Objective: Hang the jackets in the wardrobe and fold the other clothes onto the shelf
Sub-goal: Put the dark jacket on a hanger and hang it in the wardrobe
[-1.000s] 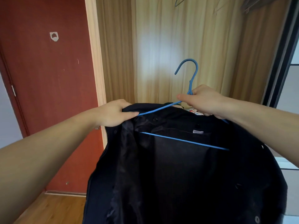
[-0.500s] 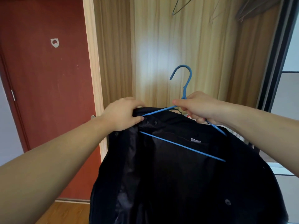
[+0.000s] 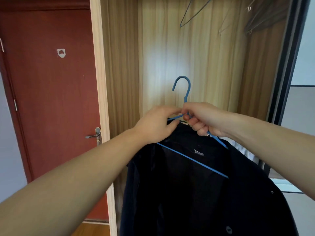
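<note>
A dark navy jacket (image 3: 201, 193) hangs open from a blue wire hanger (image 3: 186, 92), held up in front of the open wooden wardrobe (image 3: 170, 53). My right hand (image 3: 202, 119) grips the hanger just below its hook, fingers curled round the wire. My left hand (image 3: 156, 126) pinches the jacket's collar against the hanger's left arm, right beside the other hand. The hanger's bottom bar runs across the jacket's lining. The hook points up and left, below the rail, which is out of view.
Bare wire hangers (image 3: 192, 12) and a dark hanger (image 3: 259, 19) dangle at the wardrobe's top. A red door (image 3: 51, 99) with a metal handle (image 3: 95, 135) stands left of the wardrobe's side panel (image 3: 100, 82). A dark sliding-door frame (image 3: 288, 65) borders the right.
My left hand has slid right along the jacket's shoulder to the collar, meeting the right hand. The view has tilted up, showing more of the hangers above.
</note>
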The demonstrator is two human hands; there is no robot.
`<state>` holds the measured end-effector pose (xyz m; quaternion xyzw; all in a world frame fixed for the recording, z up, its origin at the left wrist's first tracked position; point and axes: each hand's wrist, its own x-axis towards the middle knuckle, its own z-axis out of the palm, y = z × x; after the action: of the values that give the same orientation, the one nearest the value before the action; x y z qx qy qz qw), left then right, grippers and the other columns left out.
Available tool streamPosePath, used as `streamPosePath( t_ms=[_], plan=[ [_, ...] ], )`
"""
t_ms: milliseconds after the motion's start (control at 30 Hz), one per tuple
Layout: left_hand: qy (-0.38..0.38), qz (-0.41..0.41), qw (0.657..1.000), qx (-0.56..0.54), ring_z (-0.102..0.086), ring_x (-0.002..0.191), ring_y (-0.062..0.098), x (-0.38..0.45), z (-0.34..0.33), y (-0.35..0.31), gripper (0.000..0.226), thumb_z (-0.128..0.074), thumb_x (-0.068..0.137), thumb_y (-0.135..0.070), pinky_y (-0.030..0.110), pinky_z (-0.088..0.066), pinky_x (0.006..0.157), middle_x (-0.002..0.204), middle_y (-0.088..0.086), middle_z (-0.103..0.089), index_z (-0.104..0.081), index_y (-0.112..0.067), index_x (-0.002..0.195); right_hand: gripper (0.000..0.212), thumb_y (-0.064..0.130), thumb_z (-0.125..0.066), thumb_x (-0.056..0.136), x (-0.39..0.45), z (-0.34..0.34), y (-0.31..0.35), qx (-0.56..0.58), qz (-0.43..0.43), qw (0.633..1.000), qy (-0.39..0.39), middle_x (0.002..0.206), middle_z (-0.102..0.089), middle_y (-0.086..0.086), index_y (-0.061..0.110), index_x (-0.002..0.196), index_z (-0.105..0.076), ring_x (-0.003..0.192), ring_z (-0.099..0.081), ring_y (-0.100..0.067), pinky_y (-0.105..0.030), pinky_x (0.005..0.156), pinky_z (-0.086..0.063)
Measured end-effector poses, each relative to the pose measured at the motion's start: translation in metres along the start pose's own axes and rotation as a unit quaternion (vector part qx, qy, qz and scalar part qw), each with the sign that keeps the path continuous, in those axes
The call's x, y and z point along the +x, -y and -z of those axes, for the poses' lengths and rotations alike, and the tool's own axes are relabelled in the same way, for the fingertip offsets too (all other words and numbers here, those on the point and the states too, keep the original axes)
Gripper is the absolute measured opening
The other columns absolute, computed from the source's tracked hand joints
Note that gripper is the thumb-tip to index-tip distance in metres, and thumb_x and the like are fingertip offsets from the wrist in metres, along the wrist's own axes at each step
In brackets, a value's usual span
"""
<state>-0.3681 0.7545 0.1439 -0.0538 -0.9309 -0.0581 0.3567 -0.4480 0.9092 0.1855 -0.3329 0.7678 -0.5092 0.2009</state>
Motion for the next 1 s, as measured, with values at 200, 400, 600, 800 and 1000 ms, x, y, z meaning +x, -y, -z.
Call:
streamPosePath(
  t_ms=[200, 400, 600, 800, 1000],
  plan=[
    [-0.005, 0.023, 0.997, 0.078, -0.059, 0.077, 0.030, 0.024, 0.002, -0.008, 0.018, -0.048, 0.097, -0.026, 0.038, -0.047, 0.066, 0.078, 0.002, -0.064, -0.062, -0.017, 0.092, 0.006, 0.012, -0.055, 0.082, -0.012, 0.008, 0.009, 0.011, 0.029, 1.000, 0.000, 0.052, -0.040, 0.002, 0.008, 0.080, -0.058, 0.040, -0.026, -0.009, -0.018, 0.035, -0.022],
    [-0.048, 0.034, 0.989, 0.134, -0.058, 0.080, 0.035, 0.045, 0.010, -0.018, 0.024, -0.042, 0.102, -0.030, 0.034, -0.037, 0.065, 0.088, 0.008, -0.066, -0.059, -0.013, 0.100, 0.034, 0.050, -0.065, 0.083, -0.056, 0.042, -0.006, -0.277, 0.131, 0.946, -0.107, 0.078, -0.068, 0.005, 0.017, 0.089, -0.071, 0.068, -0.064, -0.009, -0.025, 0.065, -0.054],
    [-0.057, 0.062, 0.983, 0.164, -0.055, 0.073, 0.033, 0.064, 0.026, -0.024, 0.027, -0.039, 0.103, -0.029, 0.039, -0.044, 0.068, 0.085, 0.010, -0.065, -0.058, -0.010, 0.102, 0.019, 0.040, -0.059, 0.091, -0.098, 0.061, -0.036, -0.298, 0.121, 0.947, 0.002, 0.101, -0.071, 0.014, 0.040, 0.111, -0.058, 0.090, -0.066, 0.000, -0.025, 0.083, -0.055],
    [-0.059, 0.041, 0.980, 0.183, -0.057, 0.075, 0.037, 0.077, 0.034, -0.044, 0.027, -0.039, 0.103, -0.028, 0.042, -0.047, 0.071, 0.083, 0.010, -0.063, -0.059, -0.009, 0.103, 0.039, 0.047, -0.033, 0.101, -0.096, 0.070, -0.037, -0.366, 0.164, 0.910, -0.108, 0.082, -0.066, -0.001, 0.017, 0.088, -0.054, 0.074, -0.061, -0.014, -0.026, 0.071, -0.052],
    [-0.062, 0.029, 0.979, 0.193, -0.056, 0.069, 0.035, 0.079, 0.035, -0.056, 0.027, -0.039, 0.104, -0.026, 0.041, -0.046, 0.067, 0.076, 0.009, -0.061, -0.057, -0.008, 0.098, 0.049, 0.037, -0.028, 0.105, -0.089, 0.064, -0.005, -0.419, 0.161, 0.884, -0.135, 0.061, -0.045, -0.004, 0.010, 0.065, -0.039, 0.055, -0.042, -0.018, -0.024, 0.049, -0.031]
  ],
)
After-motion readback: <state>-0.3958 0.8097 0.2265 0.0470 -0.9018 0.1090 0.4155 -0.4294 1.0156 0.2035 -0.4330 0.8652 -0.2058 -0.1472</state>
